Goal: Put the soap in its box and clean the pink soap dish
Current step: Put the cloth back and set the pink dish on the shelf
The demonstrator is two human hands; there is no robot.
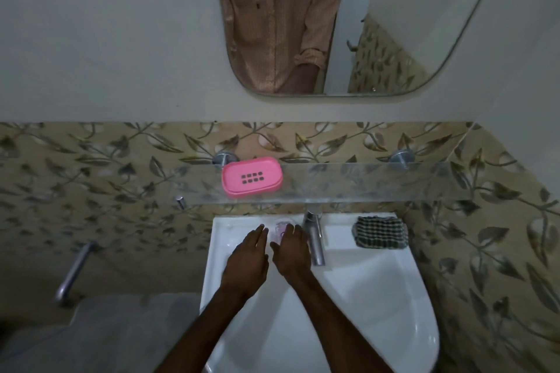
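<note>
The pink soap dish (252,176), with a grid of drain holes, rests on the glass shelf (363,182) above the sink; nothing lies in it. A small pinkish-white soap box (281,228) lies on the back rim of the white sink (348,291), mostly hidden by my fingers. My left hand (247,260) hovers flat with fingers extended just left of the box. My right hand (292,251) reaches over it, fingertips at the box; whether they grip it is hidden. The soap itself is not visible.
A steel tap (313,238) stands right beside my right hand. A folded checked cloth (380,232) lies on the sink's right rim. A mirror (333,21) hangs above, and a metal pipe (75,269) sticks out at the left wall.
</note>
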